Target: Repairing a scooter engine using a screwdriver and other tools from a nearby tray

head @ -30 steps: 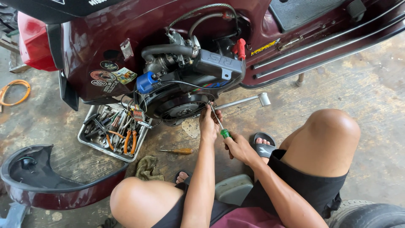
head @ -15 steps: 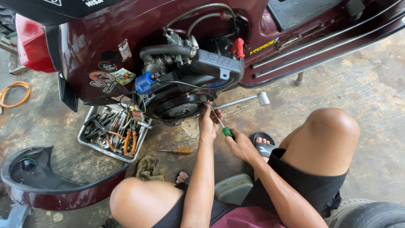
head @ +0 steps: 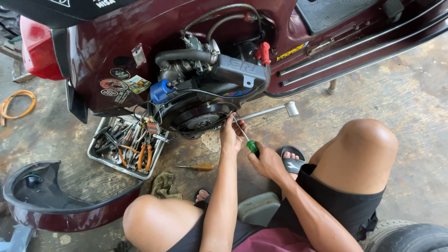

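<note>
Looking down from the head view: a maroon scooter (head: 140,42) is standing on the concrete floor (head: 396,93) with its side cover off and the black engine (head: 205,93) showing. The right hand (head: 268,161) is closing around the green handle of a screwdriver (head: 246,139), whose shaft is slanting up and left toward the lower right edge of the engine. The left hand (head: 232,135) is resting just beside the shaft, its fingertips pinching at the tip against the engine; whether they are gripping the tip itself cannot be told. A metal tray of tools (head: 127,145) is lying left of the hands, under the engine, with orange-handled pliers inside. A second screwdriver with a yellow handle (head: 198,166) is lying on the floor between tray and hands, near a crumpled rag (head: 163,184). The removed maroon side panel (head: 56,205) is lying at lower left. A silver kick lever (head: 275,109) is sticking out right of the engine. An orange cord (head: 16,102) is coiling at far left.
</note>
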